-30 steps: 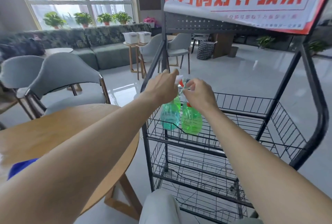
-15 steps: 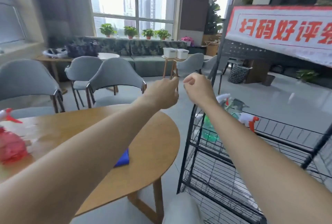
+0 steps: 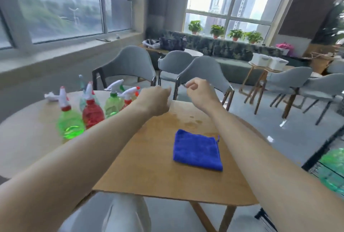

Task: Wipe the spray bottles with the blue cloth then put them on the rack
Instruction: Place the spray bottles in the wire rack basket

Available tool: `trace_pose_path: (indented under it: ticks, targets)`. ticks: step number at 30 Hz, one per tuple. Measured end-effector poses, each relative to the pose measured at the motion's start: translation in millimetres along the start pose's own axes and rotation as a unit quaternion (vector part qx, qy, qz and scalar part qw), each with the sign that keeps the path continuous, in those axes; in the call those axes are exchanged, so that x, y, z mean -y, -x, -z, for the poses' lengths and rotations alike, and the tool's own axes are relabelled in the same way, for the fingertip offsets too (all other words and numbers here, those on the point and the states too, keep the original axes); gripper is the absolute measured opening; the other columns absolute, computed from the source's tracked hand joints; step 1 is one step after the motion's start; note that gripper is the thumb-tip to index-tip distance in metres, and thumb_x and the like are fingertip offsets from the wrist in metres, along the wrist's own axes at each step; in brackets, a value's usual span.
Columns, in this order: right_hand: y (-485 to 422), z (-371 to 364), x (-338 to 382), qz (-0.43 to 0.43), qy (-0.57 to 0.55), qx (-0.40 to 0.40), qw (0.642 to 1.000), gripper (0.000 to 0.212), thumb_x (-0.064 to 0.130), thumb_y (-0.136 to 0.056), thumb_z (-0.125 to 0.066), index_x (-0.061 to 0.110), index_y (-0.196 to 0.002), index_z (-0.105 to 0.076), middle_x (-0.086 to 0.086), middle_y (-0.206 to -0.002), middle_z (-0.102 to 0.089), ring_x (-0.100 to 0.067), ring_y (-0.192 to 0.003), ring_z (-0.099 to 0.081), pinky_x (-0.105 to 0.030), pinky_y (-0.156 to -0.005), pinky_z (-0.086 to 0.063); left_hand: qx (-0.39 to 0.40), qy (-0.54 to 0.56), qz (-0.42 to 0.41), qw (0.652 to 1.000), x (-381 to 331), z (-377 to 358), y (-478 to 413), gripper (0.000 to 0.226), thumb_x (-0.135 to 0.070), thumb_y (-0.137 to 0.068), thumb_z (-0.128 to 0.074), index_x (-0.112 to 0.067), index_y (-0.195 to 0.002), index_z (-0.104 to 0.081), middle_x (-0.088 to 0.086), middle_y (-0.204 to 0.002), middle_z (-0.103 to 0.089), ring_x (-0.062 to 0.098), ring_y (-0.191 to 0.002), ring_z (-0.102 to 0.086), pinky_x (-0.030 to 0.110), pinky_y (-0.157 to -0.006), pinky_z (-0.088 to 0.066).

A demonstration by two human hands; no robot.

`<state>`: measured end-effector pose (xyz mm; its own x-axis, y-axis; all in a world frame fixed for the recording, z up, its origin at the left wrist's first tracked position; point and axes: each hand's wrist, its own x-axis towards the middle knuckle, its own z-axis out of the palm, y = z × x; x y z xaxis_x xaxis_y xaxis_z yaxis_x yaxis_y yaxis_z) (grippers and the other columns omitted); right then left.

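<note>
Head view: left hand point(image 3: 155, 99) and right hand point(image 3: 200, 92) both up over the table point(image 3: 149, 166), fingers curled in, gripping nothing. Blue cloth point(image 3: 197, 149) flat on table, near side of right hand, untouched. Spray bottles point(image 3: 92, 112) upright, clustered left of left hand, apart from it.

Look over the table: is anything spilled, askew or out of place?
Yes. Small wet-looking blotches darken the wooden table just beyond the blue cloth, which suggests spilled liquid. The spray bottles stand upright.
</note>
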<state>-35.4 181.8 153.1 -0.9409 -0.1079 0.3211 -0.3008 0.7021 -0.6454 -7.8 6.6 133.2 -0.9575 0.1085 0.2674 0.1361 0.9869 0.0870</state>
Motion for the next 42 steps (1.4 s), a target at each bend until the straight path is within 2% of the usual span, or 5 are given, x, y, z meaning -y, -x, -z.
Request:
trace_pose_path:
  ticks: [11,21,32,37,42]
  targets:
    - [-44,-177,71,0.091,0.039,0.160,0.982,0.037,0.023,-0.098,-0.062,0.026,-0.135,-0.066,-0.008,-0.139,-0.057,-0.027,-0.127,-0.058,-0.037,-0.106,-0.046,-0.027,0.001,0.157,0.987,176,-29,11,0.054,-0.024,-0.096,-0.052,-0.019,-0.150,-0.051,0.018,-0.139,-0.058,0.039,-0.132,-0.053,0.056,-0.125,-0.021]
    - [-78,-233,64,0.178,0.240,0.148,0.943,0.049,0.020,-0.100,-0.055,0.023,-0.148,-0.050,-0.013,-0.168,-0.030,-0.040,-0.161,-0.008,-0.053,-0.127,-0.022,-0.011,0.122,0.197,0.973,215,-65,-42,0.060,-0.019,-0.098,-0.056,-0.015,-0.156,-0.042,0.017,-0.150,-0.050,0.040,-0.132,-0.055,0.052,-0.110,-0.042]
    - [-71,-212,31,0.180,0.190,0.065,0.963,0.021,0.029,-0.104,-0.057,0.021,-0.123,-0.060,-0.006,-0.109,-0.063,-0.031,-0.106,-0.055,-0.038,-0.079,-0.039,-0.074,0.145,0.215,0.963,203,-92,-65,0.045,-0.015,-0.109,-0.044,-0.014,-0.153,-0.049,0.019,-0.136,-0.047,0.040,-0.121,-0.054,0.052,-0.096,-0.049]
    - [-67,-181,20,0.050,0.108,0.084,0.989,0.020,0.048,-0.092,-0.075,0.032,-0.103,-0.070,0.004,-0.097,-0.072,-0.023,-0.091,-0.064,-0.036,-0.075,-0.047,-0.083,0.178,0.180,0.964,176,-92,-66,0.051,-0.017,-0.109,-0.038,-0.029,-0.157,-0.051,0.023,-0.127,-0.051,0.042,-0.109,-0.062,0.045,-0.090,-0.050]
    - [-60,-127,-2,-0.054,-0.037,0.054,0.996,0.017,0.040,-0.080,-0.087,0.027,-0.088,-0.080,0.009,-0.079,-0.077,-0.002,-0.065,-0.067,-0.028,-0.064,-0.048,-0.107,0.214,0.180,0.954,128,-68,-70,0.035,-0.022,-0.109,-0.042,-0.007,-0.133,-0.064,0.018,-0.120,-0.047,0.042,-0.101,-0.060,0.047,-0.091,-0.051]
